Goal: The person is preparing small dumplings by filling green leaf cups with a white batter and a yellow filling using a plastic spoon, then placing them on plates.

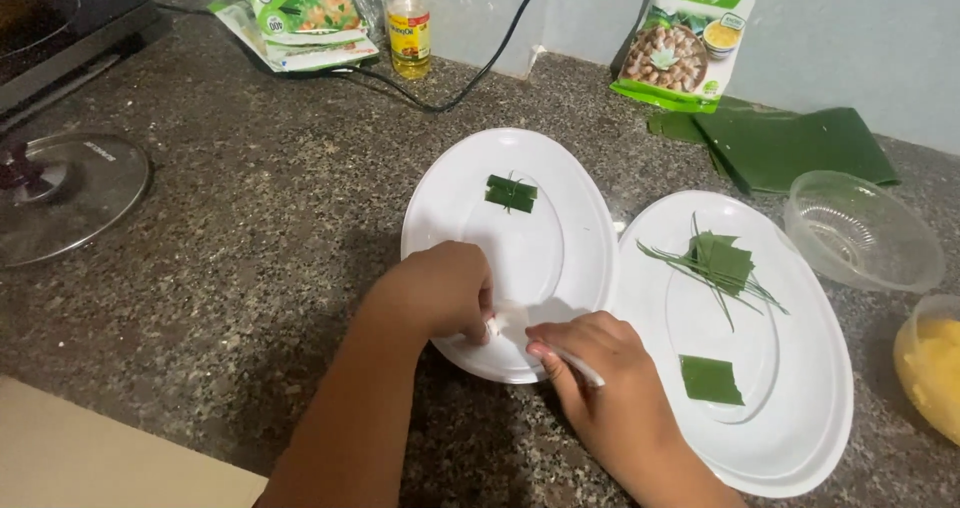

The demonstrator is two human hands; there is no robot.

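Head view, looking down on a speckled dark granite-like counter point(250, 228), matt and grainy.

L hand point(435, 290): my fingers are curled in, pinching a small soft white lump point(508, 320) at the near rim of the left white oval plate point(560, 268). Lump looks doughy; edges blurred, exact shape unclear. R hand point(590, 363): fingers clenched round a thin white stick-like utensil point(580, 366), tip pointing toward the near right; its working end touches or sits just beside the lump, cannot tell which.

Left plate: smooth, glossy, shallow. At its far part lies a small folded green leaf parcel point(511, 194), rectangular, tied w/ thin leaf strips.

Right white oval plate point(800, 438): same make, touching or just beside the left one. It holds a stack of cut green leaf squares point(722, 263) lying over a fan of narrow leaf strips point(665, 258), plus one single leaf square point(710, 379) nearer me.

Far right: folded dark banana-type leaves point(790, 148), flat, waxy. Clear ribbed plastic bowl point(862, 230) near them. At the right edge, a tub w/ yellow crumbly filling point(932, 368), partly cut off.

Back wall: green printed packet point(685, 43) standing upright, small bottle of yellow liquid point(409, 28), another packet in clear wrap point(300, 13), black cable point(470, 78).

Far left: glass pot lid point(70, 193) lying flat; corner of a black cooktop point(60, 28).
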